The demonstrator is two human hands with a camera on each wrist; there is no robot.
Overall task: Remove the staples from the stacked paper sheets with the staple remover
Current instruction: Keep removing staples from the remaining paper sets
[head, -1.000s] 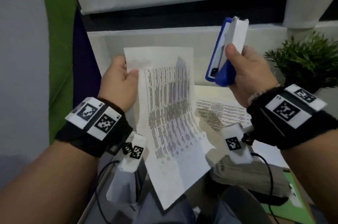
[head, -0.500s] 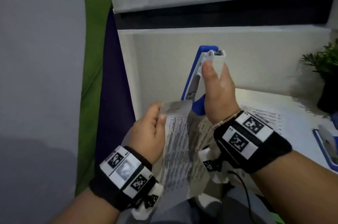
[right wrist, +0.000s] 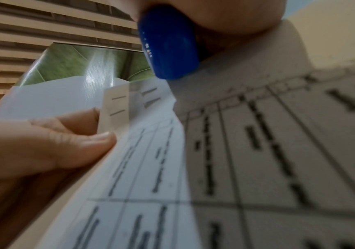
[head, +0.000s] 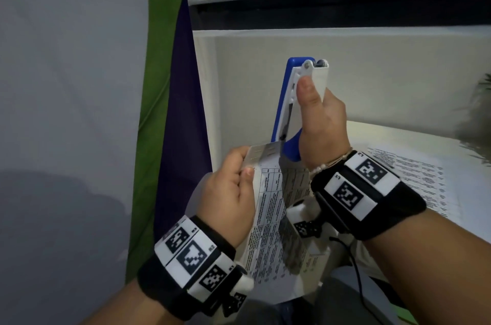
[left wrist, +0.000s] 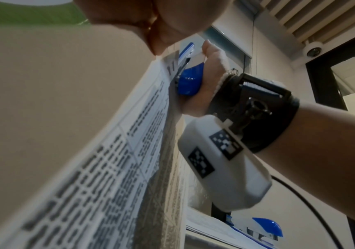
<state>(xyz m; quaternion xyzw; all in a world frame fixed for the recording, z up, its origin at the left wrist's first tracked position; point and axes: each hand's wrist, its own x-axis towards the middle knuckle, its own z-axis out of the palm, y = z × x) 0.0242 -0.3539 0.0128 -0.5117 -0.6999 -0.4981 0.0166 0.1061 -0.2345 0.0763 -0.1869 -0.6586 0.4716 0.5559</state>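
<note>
Head view shows your left hand point(head: 228, 186) pinching the upper corner of the stapled paper sheets point(head: 271, 221) between the thumb and the curled fingers. The sheets hang down from it, between your two wrists, with the printed table facing you. Your right hand point(head: 322, 123) is just to the right of the left one and a little higher. It is wrapped round the blue and white staple remover point(head: 282, 101), with the thumb pressed flat along the white side, and the tool stands nearly upright. Its lower end meets the top edge of the sheets, just beside your left fingertips.

In the right wrist view you can see several staples point(right wrist: 118, 97) as short lines in the corner, close above your left thumb point(right wrist: 82, 148). The blue nose of the tool is just above and to the right of them. Whether it has caught a staple, I cannot tell.

Beyond your right wrist, more printed sheets point(head: 414, 173) lie flat on the white desk point(head: 398, 138). In the left wrist view, another blue and white tool point(left wrist: 266, 225) lies below your right forearm.
</note>
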